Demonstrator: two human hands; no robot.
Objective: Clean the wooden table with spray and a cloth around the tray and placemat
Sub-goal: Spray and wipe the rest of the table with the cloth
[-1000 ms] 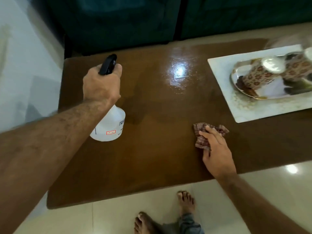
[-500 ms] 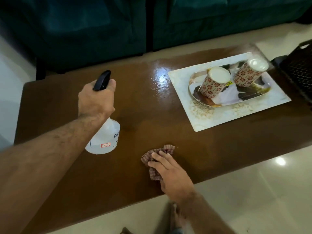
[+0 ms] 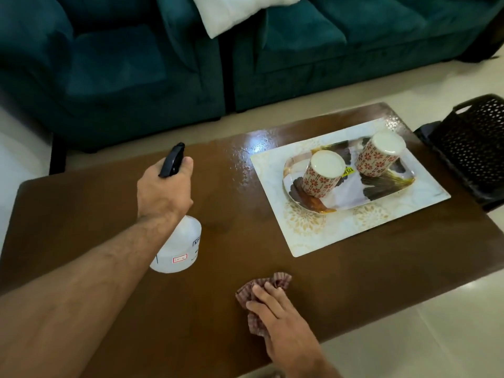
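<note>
My left hand [image 3: 163,191] grips the black trigger head of a white spray bottle [image 3: 180,249], held over the left middle of the brown wooden table [image 3: 81,214]. Near the table's front edge my right hand [image 3: 278,320] lies flat on a crumpled checked cloth [image 3: 252,293]. A pale patterned placemat [image 3: 308,230] lies on the right half of the table. A tray [image 3: 381,190] on it carries two upturned flowered cups [image 3: 321,177]. A wet sheen [image 3: 245,156] shows left of the placemat.
A teal sofa [image 3: 245,64] with a white cushion [image 3: 240,12] stands behind the table. A black perforated basket [image 3: 474,148] sits past the table's right end. Pale tiled floor [image 3: 436,336] surrounds the table.
The view has swung right and up, bringing in the whole placemat, the sofa and the basket. My right hand with the cloth has slid left along the front edge. The bottle stays held.
</note>
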